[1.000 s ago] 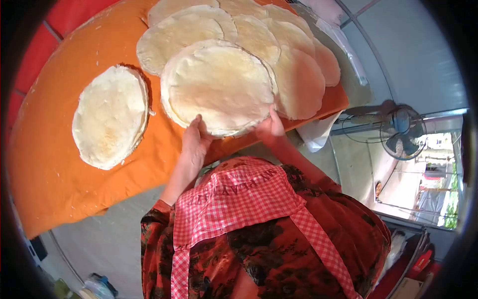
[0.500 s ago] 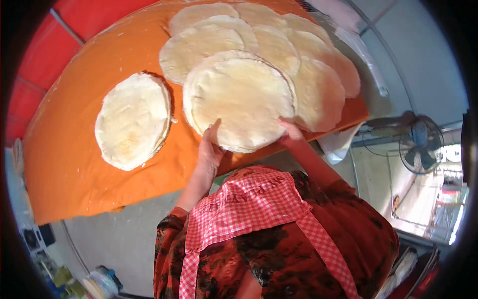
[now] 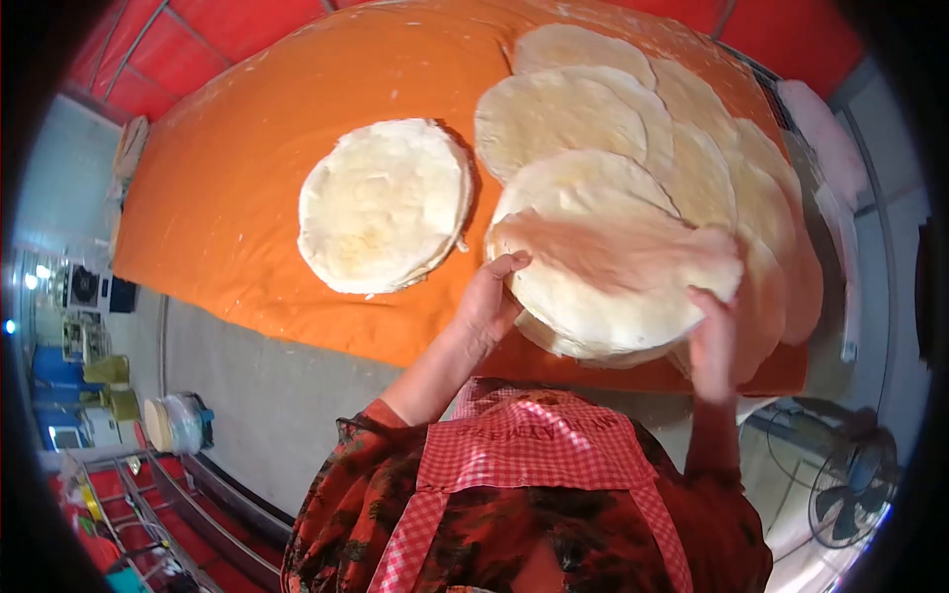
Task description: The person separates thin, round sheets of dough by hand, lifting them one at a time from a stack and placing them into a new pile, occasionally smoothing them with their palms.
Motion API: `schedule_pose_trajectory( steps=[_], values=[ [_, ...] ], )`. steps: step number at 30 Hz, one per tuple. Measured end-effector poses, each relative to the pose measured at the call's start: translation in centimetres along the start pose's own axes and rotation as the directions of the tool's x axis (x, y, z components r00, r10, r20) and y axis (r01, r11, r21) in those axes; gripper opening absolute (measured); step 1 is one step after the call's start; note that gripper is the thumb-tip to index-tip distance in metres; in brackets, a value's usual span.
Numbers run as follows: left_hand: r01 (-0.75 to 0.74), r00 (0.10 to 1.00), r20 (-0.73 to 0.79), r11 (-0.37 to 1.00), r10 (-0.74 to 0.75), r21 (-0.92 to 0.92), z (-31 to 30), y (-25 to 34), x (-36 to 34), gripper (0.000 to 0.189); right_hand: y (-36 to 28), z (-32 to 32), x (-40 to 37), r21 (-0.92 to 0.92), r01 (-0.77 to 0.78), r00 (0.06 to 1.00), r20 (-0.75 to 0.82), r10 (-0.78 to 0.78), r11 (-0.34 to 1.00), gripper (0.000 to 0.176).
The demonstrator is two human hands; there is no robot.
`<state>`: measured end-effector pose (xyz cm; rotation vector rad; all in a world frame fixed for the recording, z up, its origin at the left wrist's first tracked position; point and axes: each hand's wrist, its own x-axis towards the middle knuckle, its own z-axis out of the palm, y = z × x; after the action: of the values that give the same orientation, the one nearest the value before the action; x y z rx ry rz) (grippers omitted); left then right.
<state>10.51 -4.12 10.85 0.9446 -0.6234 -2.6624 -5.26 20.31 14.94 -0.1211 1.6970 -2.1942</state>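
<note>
A thin round flatbread [image 3: 618, 272] is lifted and motion-blurred above a stack of flatbreads [image 3: 554, 336] at the near edge of the orange cloth [image 3: 257, 148]. My left hand [image 3: 489, 296] grips its left edge and my right hand [image 3: 714, 341] grips its right edge. Several more flatbreads [image 3: 633, 109] overlap in a row behind it. A separate stack of flatbreads [image 3: 384, 206] lies to the left, apart from my hands.
The orange cloth covers a table whose near edge runs just before my red checked apron [image 3: 534, 445]. A standing fan [image 3: 855, 499] is at the lower right. Containers [image 3: 176, 423] and a metal rack [image 3: 148, 514] stand at the lower left.
Both hands have lifted the top flatbread off its stack; it now blurs in motion. The view has swung left, so the table sits further right in frame.
</note>
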Motion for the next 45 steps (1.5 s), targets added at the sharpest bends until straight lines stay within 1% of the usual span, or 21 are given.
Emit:
schedule_pose_trajectory(
  steps=[4,7,8,10,12,14,15,18,20,21,22,23,24,26,29,31,35,38,39,40,45],
  values=[
    [-0.138,0.988,0.072,0.99,0.135,0.024,0.6,6.1,-3.9,0.027,-6.8,7.9,0.2,-0.012,0.066,0.976,0.207,-0.062,0.998,0.056],
    [-0.258,0.966,0.039,0.963,0.255,0.073,-2.1,11.8,-5.0,0.034,-5.5,13.5,4.3,-0.007,-0.016,0.927,0.374,0.018,1.0,0.054],
    [-0.317,0.948,0.031,0.945,0.316,0.084,-3.1,14.5,-5.1,0.033,-4.6,16.1,5.8,0.012,0.025,0.88,0.474,-0.028,1.0,0.052],
    [-0.455,0.889,0.084,0.89,0.451,0.036,-4.8,20.7,-5.6,0.03,-4.3,22.5,7.2,0.042,0.021,0.857,0.513,-0.04,0.999,0.046],
    [-0.571,0.82,0.064,0.807,0.569,0.148,-4.8,25.5,-8.2,0.027,-4.8,28.1,7.9,0.056,0.043,0.795,0.603,-0.068,0.997,0.045],
    [-0.639,0.769,0.12,0.752,0.628,0.164,-6.1,28.6,-9.9,0.025,-5.0,32.1,6.2,0.113,0.02,0.821,0.565,-0.081,0.993,0.044],
    [-0.656,0.751,0.063,0.734,0.657,0.173,-6.6,29.2,-10.9,0.028,-3.8,33.0,6.8,0.087,0.082,0.797,0.593,-0.117,0.993,0.047],
    [-0.638,0.766,0.077,0.738,0.638,0.22,-11.3,29.8,-10.9,0.033,2.1,35.2,4.8,0.137,0.005,0.79,0.607,-0.087,0.991,0.051],
    [-0.587,0.803,0.04,0.776,0.595,0.232,-16.5,28.3,-8.3,0.041,9.2,35.4,5.7,0.144,-0.132,0.805,0.593,0.021,0.981,0.053],
    [-0.505,0.822,-0.089,0.793,0.562,0.34,-20.1,27.2,-6.0,0.04,13.4,35.1,6.1,0.096,-0.191,0.822,0.56,0.106,0.977,0.052],
    [-0.428,0.861,-0.129,0.837,0.492,0.34,-24.3,26.0,-3.4,0.036,17.1,34.8,6.2,0.052,-0.25,0.832,0.523,0.187,0.967,0.051],
    [-0.375,0.892,-0.146,0.882,0.427,0.286,-26.7,24.5,-2.1,0.03,19.7,34.2,5.8,-0.126,-0.293,0.838,0.442,0.318,0.948,0.052],
    [-0.158,0.953,-0.164,0.88,0.254,0.447,-32.1,24.0,0.3,0.024,21.8,33.7,5.4,-0.296,-0.346,0.835,0.335,0.436,0.89,0.054],
    [-0.259,0.872,-0.305,0.889,0.384,0.379,-30.6,22.1,-0.9,0.02,24.1,33.2,5.8,-0.294,-0.37,0.848,0.281,0.45,0.881,0.054],
    [-0.349,0.892,-0.208,0.904,0.402,0.248,-31.3,22.2,-0.2,0.017,24.0,33.4,5.8,-0.351,-0.365,0.854,0.242,0.46,0.862,0.052],
    [-0.322,0.888,-0.253,0.911,0.385,0.258,-30.6,22.8,-0.9,0.015,21.5,34.5,5.2,-0.404,-0.348,0.862,0.218,0.459,0.846,0.048],
    [-0.319,0.898,-0.23,0.915,0.375,0.248,-30.0,24.3,-1.5,0.016,17.4,36.6,3.0,-0.286,-0.195,0.906,0.314,0.284,0.938,0.041],
    [-0.242,0.917,-0.232,0.914,0.325,0.325,-31.4,23.7,-1.7,0.018,19.7,34.3,2.4,-0.23,-0.19,0.89,0.371,0.267,0.954,0.041],
    [-0.206,0.917,-0.258,0.915,0.304,0.348,-31.4,22.8,-2.0,0.018,21.7,32.9,3.7,-0.479,-0.254,0.886,0.234,0.401,0.84,0.042],
    [-0.172,0.914,-0.286,0.913,0.288,0.37,-31.2,22.4,-2.1,0.018,23.2,32.2,4.1,-0.443,-0.275,0.891,0.217,0.399,0.853,0.043],
    [-0.259,0.898,-0.265,0.909,0.35,0.326,-30.4,21.4,-2.5,0.017,25.1,31.1,5.2,-0.409,-0.296,0.893,0.202,0.402,0.863,0.041]
  ],
)
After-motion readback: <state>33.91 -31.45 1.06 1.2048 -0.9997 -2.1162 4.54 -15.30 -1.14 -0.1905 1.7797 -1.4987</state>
